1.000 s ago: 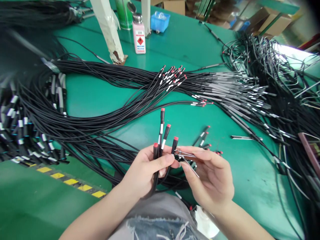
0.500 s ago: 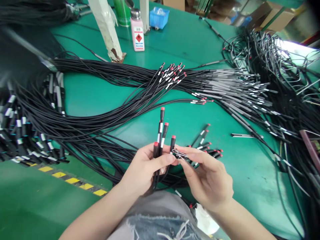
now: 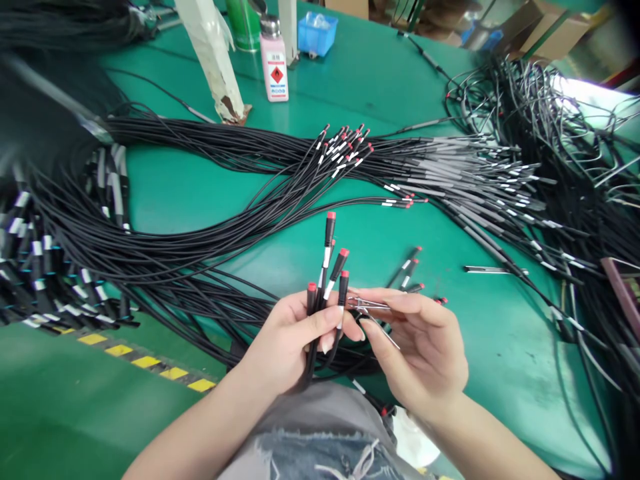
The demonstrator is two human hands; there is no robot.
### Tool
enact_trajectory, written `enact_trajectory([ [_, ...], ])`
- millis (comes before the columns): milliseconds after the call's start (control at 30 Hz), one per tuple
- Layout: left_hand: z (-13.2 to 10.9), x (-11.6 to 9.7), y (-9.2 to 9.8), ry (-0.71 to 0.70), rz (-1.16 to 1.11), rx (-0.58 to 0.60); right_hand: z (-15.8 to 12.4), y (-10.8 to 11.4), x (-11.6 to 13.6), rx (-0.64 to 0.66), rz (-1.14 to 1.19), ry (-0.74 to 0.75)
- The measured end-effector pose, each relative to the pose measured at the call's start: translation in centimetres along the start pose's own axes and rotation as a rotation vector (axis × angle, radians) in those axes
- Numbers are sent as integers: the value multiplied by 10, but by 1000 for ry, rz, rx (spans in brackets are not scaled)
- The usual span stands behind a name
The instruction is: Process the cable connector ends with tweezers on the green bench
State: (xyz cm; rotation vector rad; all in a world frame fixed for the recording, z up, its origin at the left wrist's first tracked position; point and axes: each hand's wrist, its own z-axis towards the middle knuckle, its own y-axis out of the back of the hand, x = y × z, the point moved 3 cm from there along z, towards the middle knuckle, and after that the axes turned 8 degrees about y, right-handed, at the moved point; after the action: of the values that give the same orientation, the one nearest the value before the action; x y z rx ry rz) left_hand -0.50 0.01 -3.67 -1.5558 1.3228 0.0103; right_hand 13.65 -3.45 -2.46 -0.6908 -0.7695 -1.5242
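Observation:
My left hand (image 3: 295, 340) is closed around several black cables (image 3: 330, 280) that stand upright, each with a red tip and a white label band. With its thumb and fingers, my right hand (image 3: 417, 347) grips small silver nail clippers (image 3: 370, 305), their lever spread away from the body. The jaw end lies beside the label band of the rightmost held cable (image 3: 343, 287), close to my left fingertips. I cannot tell whether the jaws touch that cable.
More red-tipped cables (image 3: 410, 267) lie behind my right hand. Long black cable bundles (image 3: 210, 140) cross the green table (image 3: 400, 87). A slim metal tool (image 3: 487, 270) lies at right. Farther back stand a pink bottle (image 3: 275, 67), a blue bin (image 3: 317, 35) and a white post (image 3: 210, 60).
The nail clippers' lever has swung wider from the body, and my right fingers have spread apart. The held cable tips have shifted slightly, some to the right.

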Motion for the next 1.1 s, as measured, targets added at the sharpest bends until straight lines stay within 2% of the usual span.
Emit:
enact_trajectory([
  [267,5,2,2,29,-36,22,0,3,-2,34,-160,18],
  [433,6,4,2,17,26,10,3,7,2,87,-270,21],
  [567,6,7,1,-3,-16,-60,11,14,-3,-9,-195,-165],
  [667,5,9,0,-5,-23,-41,20,22,-7,-104,-224,-254],
  [767,4,13,0,29,138,15,28,25,-11,-54,-285,-333],
  [867,3,17,0,88,273,23,30,24,-13,22,-187,-408],
  [1033,5,10,1,10,140,-86,27,22,-14,58,-21,-448],
  [1100,6,8,0,29,105,-58,26,20,-14,99,-10,-468],
])
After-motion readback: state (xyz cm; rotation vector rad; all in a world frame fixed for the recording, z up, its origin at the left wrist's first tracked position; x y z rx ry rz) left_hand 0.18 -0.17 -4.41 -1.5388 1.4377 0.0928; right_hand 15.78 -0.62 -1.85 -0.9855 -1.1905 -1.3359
